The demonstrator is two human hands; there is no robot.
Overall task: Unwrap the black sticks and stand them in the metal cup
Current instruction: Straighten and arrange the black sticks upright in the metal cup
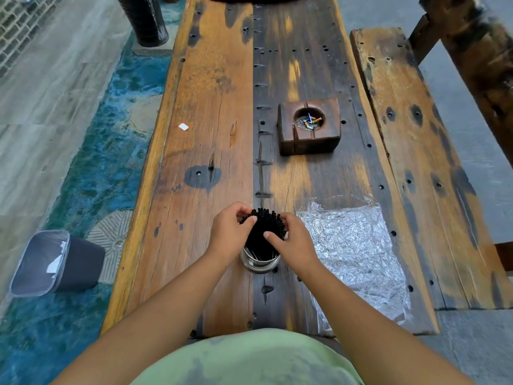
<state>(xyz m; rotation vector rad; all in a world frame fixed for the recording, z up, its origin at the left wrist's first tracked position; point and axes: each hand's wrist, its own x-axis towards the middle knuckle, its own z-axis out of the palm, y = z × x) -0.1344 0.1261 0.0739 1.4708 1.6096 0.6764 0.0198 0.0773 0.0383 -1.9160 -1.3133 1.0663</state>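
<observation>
Weathered plank table (211, 107) out in the open, and all the action is toward its near edge, on the seam between the two boards. That is where the metal cup (259, 263) stands upright with the black sticks (263, 226) in it, lower ends down inside, tops fanned out above the rim as one thick bundle.

Both hands are on that bundle. The left hand (230, 234) curls round its left side, fingers over the far tips and thumb on the near side. The right hand (294, 240) grasps the right side, thumb pressed to the front. It's a two-handed clasp with nothing let go.

And the wrapping? Off! The clear plastic wrapper (352, 245) lies flat and crinkled just right of the cup, running toward the table's near right corner (no sticks visible in it from here).

So by my reading the job is nearly done: unwrapped, yes, and in the cup, yes. What looks left is settling the bundle so it stands by itself and taking the hands away.

Farther up the right board sits a wooden ashtray (308, 126) with cigarette butts, and a waste bin (55, 262) sits on the floor beyond the left edge.
</observation>
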